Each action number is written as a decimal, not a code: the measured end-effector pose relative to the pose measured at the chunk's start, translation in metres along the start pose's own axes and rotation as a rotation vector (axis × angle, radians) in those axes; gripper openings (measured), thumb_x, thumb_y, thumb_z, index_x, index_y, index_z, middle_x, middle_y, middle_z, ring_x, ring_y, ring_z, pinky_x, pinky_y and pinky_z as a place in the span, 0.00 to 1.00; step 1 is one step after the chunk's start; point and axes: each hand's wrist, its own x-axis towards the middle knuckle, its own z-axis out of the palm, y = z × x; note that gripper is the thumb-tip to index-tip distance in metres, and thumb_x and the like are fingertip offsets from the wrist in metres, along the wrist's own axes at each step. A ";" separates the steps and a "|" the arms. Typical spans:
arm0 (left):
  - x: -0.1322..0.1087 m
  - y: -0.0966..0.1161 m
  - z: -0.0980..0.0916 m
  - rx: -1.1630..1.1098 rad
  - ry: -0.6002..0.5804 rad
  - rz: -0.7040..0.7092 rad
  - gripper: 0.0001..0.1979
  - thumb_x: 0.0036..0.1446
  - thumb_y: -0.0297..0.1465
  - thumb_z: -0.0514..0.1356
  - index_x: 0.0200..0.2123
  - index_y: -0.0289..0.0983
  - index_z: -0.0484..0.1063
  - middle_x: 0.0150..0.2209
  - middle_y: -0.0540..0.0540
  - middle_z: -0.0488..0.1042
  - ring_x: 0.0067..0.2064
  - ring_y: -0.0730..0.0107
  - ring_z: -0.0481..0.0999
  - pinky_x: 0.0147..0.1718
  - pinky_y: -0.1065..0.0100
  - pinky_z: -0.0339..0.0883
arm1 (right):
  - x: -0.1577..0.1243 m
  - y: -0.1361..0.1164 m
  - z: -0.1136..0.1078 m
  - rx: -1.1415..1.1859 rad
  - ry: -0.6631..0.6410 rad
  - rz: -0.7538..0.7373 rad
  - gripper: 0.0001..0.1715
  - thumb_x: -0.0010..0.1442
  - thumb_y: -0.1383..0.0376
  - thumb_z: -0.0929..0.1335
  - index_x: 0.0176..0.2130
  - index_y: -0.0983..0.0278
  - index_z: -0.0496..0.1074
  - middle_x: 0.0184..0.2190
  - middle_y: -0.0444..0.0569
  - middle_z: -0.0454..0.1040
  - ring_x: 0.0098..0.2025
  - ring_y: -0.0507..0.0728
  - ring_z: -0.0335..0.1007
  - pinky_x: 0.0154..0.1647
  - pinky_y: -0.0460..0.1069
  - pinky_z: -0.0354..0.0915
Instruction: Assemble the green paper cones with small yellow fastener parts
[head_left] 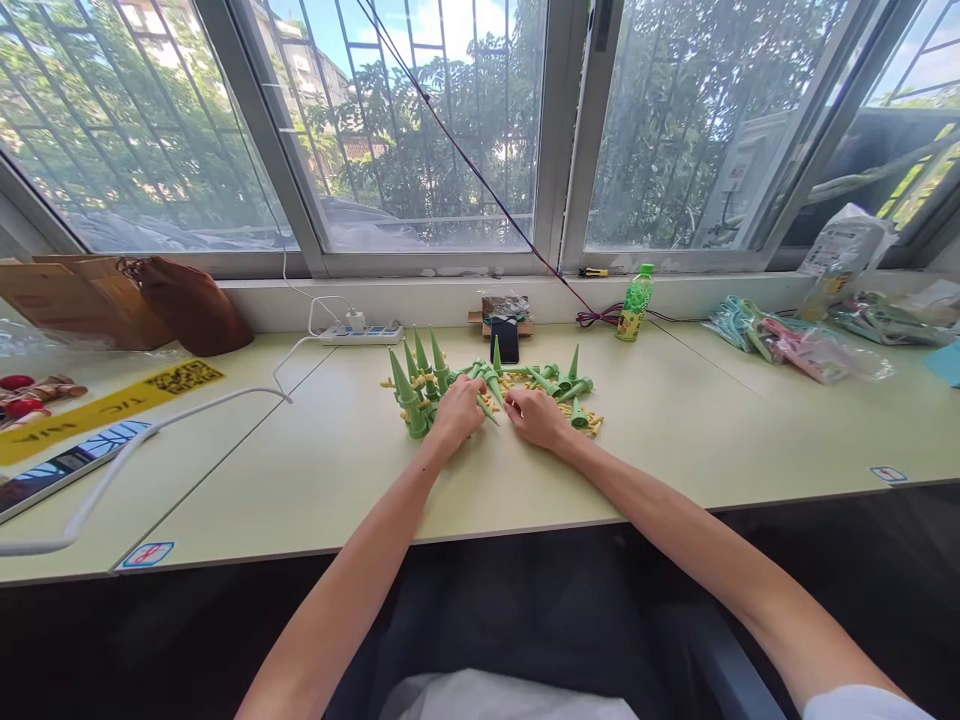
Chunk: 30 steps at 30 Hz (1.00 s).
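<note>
Fingers [517,402] touch smooth, tapering green cones [493,383].

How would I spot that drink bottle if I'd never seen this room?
Find the long pale table under the windows, then follow its back edge right from the dark phone. The bottle stands upright there, just past a bundled dark cable. Its green cap and green-and-yellow label set it apart from the cable and phone.
</note>
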 end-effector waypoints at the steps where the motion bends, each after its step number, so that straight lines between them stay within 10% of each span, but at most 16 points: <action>1: 0.000 0.000 0.000 -0.001 -0.005 -0.007 0.19 0.46 0.16 0.55 0.38 0.40 0.74 0.42 0.40 0.72 0.44 0.57 0.74 0.37 0.65 0.67 | 0.000 0.000 0.000 -0.002 0.000 0.000 0.12 0.65 0.66 0.61 0.35 0.64 0.72 0.32 0.51 0.76 0.32 0.55 0.67 0.32 0.47 0.52; 16: 0.000 0.001 0.002 0.055 -0.017 -0.022 0.15 0.53 0.21 0.55 0.40 0.39 0.77 0.45 0.39 0.72 0.41 0.59 0.75 0.35 0.65 0.67 | -0.001 -0.004 0.003 -0.049 -0.015 -0.025 0.11 0.66 0.66 0.60 0.36 0.65 0.71 0.34 0.51 0.75 0.33 0.54 0.68 0.33 0.47 0.53; 30: -0.001 0.012 -0.001 -0.145 0.254 0.032 0.08 0.64 0.34 0.53 0.34 0.38 0.68 0.35 0.42 0.75 0.36 0.62 0.75 0.33 0.67 0.62 | -0.002 -0.011 0.010 -0.127 -0.047 -0.043 0.13 0.67 0.67 0.58 0.38 0.65 0.71 0.38 0.54 0.74 0.38 0.56 0.69 0.39 0.48 0.58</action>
